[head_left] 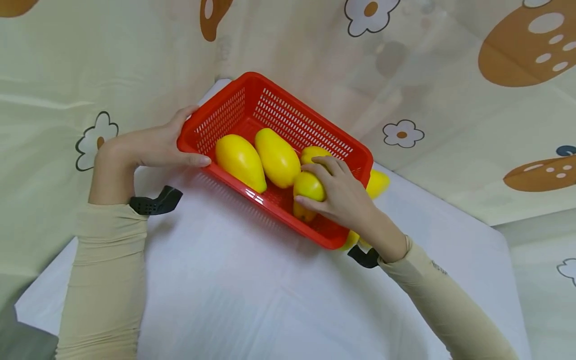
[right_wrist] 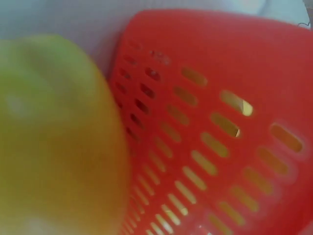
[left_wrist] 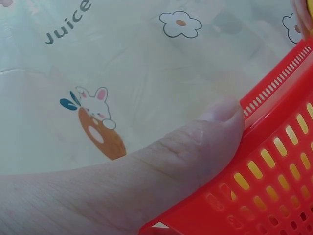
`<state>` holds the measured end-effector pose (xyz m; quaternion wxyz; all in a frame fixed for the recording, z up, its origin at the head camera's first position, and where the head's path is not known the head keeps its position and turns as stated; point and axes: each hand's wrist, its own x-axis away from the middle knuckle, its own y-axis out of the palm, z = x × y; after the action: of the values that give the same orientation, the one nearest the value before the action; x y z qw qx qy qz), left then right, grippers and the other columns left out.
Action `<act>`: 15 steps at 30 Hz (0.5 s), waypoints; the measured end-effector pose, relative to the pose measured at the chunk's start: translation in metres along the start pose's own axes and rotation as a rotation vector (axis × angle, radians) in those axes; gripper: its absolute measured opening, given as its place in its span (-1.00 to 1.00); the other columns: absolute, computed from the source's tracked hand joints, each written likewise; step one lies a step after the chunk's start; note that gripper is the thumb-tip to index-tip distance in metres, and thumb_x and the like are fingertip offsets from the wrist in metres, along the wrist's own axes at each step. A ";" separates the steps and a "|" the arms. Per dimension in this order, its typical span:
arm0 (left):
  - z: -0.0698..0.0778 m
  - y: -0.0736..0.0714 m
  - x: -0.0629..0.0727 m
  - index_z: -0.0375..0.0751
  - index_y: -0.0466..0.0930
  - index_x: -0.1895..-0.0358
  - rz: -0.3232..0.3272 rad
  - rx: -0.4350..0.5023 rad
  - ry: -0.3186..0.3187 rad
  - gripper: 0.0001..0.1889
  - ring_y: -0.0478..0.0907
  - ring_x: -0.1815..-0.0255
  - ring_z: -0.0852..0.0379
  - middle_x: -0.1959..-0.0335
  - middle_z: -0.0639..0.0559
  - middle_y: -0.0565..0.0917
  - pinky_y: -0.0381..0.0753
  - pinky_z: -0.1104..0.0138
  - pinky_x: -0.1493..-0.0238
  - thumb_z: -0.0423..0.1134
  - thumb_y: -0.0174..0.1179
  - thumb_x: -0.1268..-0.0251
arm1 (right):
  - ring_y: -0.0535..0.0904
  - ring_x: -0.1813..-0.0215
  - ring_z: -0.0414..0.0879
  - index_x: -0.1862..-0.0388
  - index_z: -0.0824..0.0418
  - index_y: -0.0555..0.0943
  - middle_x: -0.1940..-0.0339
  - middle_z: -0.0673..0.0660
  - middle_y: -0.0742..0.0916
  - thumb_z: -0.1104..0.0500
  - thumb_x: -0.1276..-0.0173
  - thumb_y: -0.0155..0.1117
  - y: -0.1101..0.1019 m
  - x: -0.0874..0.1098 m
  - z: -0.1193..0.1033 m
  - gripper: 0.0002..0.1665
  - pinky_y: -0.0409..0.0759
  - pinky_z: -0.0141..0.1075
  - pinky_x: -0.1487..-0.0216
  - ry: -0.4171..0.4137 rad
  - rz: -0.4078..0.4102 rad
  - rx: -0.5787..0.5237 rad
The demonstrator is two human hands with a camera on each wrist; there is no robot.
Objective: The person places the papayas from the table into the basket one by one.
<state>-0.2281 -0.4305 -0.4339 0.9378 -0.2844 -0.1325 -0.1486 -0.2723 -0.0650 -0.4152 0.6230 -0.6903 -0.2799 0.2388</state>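
Observation:
A red slotted plastic basket (head_left: 281, 102) stands slantwise on the table. My left hand (head_left: 159, 145) grips its left end, thumb along the rim; in the left wrist view the thumb (left_wrist: 195, 142) lies against the red edge. Inside the basket's right half, my right hand (head_left: 344, 195) holds a yellow-green mango (head_left: 309, 186), with fingers over its top and thumb at the near side. Two yellow mangoes, one on the left (head_left: 240, 162) and one in the middle (head_left: 276, 157), lie side by side. More yellow fruit (head_left: 312, 153) shows behind and under the right hand, partly hidden.
Beyond the basket's right end lies a yellow fruit (head_left: 378, 183), and more yellow (head_left: 350, 241) peeks out under the right wrist. A white cloth covers the table (head_left: 252, 290). A patterned curtain (head_left: 306, 50) hangs close behind the basket and at the left.

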 end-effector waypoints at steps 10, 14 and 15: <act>-0.004 -0.001 -0.003 0.19 -0.57 -0.47 0.004 0.003 0.004 0.23 0.09 -0.36 -0.13 -0.39 -0.17 0.10 0.48 -0.06 -0.20 0.19 0.32 -0.03 | 0.19 -0.36 0.09 -0.28 -0.11 0.39 -0.29 0.07 0.37 -0.45 -0.21 0.06 0.003 -0.029 -0.008 -0.24 0.58 -0.05 -0.06 -0.057 -0.146 0.020; -0.004 -0.002 -0.003 0.22 -0.57 -0.47 0.000 0.013 0.008 0.21 0.08 -0.37 -0.11 -0.40 -0.15 0.10 0.45 -0.06 -0.22 0.18 0.32 -0.04 | 0.21 -0.34 0.10 -0.30 -0.13 0.37 -0.30 0.08 0.37 -0.36 -0.25 0.08 0.006 -0.036 -0.011 -0.31 0.56 -0.07 -0.07 -0.096 -0.198 0.045; -0.004 -0.002 -0.002 0.22 -0.57 -0.47 -0.001 0.017 0.011 0.21 0.08 -0.37 -0.10 -0.40 -0.15 0.10 0.44 -0.06 -0.24 0.17 0.32 -0.04 | 0.21 -0.33 0.10 -0.30 -0.12 0.36 -0.31 0.09 0.36 -0.35 -0.25 0.09 0.007 -0.037 -0.011 -0.31 0.56 -0.08 -0.06 -0.104 -0.205 0.045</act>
<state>-0.2303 -0.4339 -0.4374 0.9409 -0.2753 -0.1289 -0.1496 -0.2912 -0.0989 -0.4218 0.6440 -0.6307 -0.3756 0.2155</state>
